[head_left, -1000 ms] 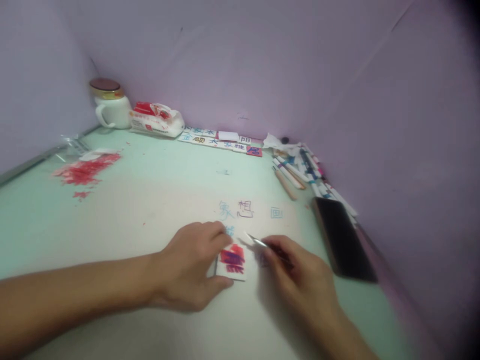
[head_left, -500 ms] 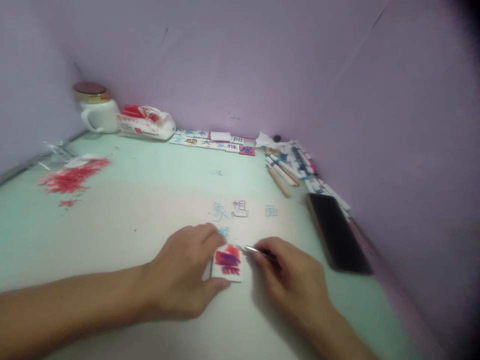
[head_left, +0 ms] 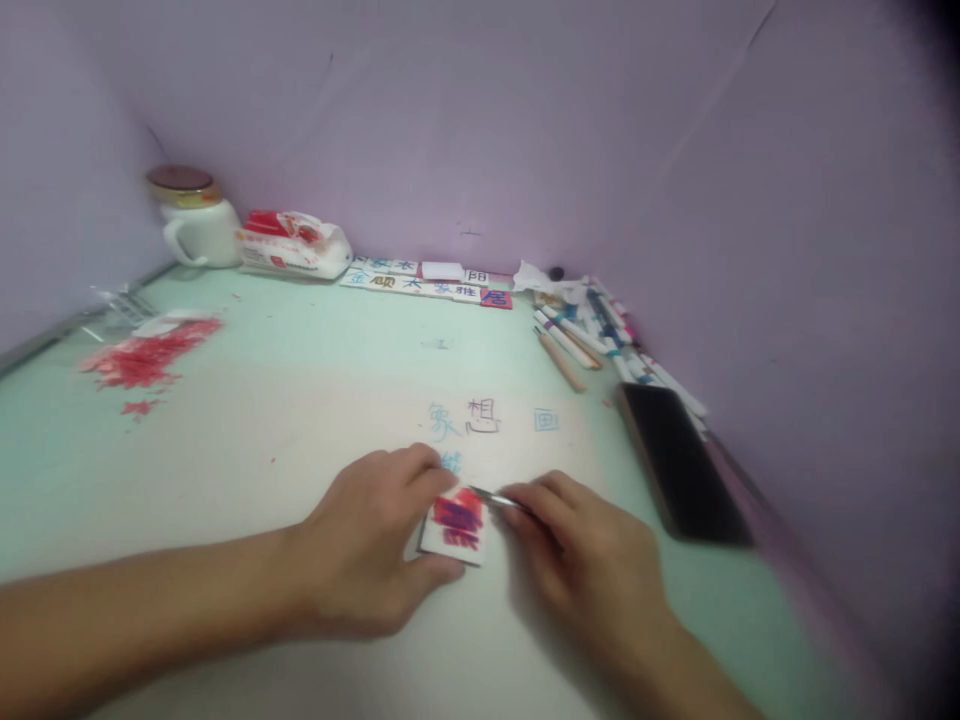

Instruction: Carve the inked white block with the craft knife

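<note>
My left hand [head_left: 371, 545] pinches a small white block [head_left: 454, 526] against the pale green table [head_left: 300, 400], thumb below it and fingers above. The block's top face is coloured red and purple. My right hand [head_left: 589, 555] is closed round a thin metal tool [head_left: 491, 497]. The tool's tip touches the block's upper right corner. Characters drawn in blue and dark ink [head_left: 469, 418] lie on the table just beyond the block.
A black phone [head_left: 679, 460] lies to the right. Several marker pens [head_left: 592, 335] are heaped by the right wall. A row of lettered tiles [head_left: 427, 282], a tissue pack [head_left: 292, 243] and a lidded white mug [head_left: 191, 220] stand at the back. Red shavings [head_left: 142, 358] lie at left.
My right hand has slid left, bringing the tool's tip from above and right of the block onto its corner. My left hand has kept its hold on the block.
</note>
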Available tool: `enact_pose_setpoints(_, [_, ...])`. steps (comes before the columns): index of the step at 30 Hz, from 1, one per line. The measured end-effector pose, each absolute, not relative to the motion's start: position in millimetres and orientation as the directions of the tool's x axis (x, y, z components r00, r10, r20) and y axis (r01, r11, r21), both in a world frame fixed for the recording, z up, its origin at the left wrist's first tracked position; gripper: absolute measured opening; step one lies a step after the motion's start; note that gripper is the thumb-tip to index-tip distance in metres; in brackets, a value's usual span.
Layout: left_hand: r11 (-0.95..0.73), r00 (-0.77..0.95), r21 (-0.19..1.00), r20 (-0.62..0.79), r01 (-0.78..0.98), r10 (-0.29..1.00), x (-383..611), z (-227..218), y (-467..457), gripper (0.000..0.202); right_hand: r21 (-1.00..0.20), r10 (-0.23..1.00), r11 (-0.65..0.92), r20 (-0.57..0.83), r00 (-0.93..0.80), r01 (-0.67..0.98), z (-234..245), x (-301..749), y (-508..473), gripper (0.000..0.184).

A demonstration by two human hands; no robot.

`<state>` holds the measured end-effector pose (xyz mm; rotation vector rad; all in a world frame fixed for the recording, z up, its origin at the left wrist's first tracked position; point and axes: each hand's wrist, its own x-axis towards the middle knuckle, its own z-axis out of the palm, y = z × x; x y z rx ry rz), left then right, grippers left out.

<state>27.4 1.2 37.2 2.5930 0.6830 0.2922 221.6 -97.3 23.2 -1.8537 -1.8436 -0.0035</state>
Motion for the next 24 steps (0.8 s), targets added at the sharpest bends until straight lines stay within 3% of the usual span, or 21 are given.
enact_pose_setpoints(6, [-0.792,0.857,0.437,0.086,0.426,0.508,27.4,37.1,2.3,0.031,-0.369,0.928,0.011,0.35,0.128,0.929,23.9,224.5,-98.2,0.021])
enact_pose_setpoints(11, [-0.784,0.853,0.436,0.067,0.442,0.518,28.5,39.0,2.4,0.033,-0.304,0.934,-0.036,0.327,0.14,0.952,27.1,222.1,-99.4,0.025])
enact_pose_setpoints(16, [-0.793,0.854,0.428,0.086,0.434,0.514,28.6,36.9,2.4,0.033,-0.257,0.936,0.029,0.346,0.063,0.966,28.5,220.1,-100.8,0.026])
enact_pose_setpoints(24, [-0.772,0.84,0.449,0.082,0.45,0.537,29.3,35.9,2.0,0.033,-0.304,0.905,0.077,0.421,0.061,0.95,23.9,214.5,-103.5,0.021])
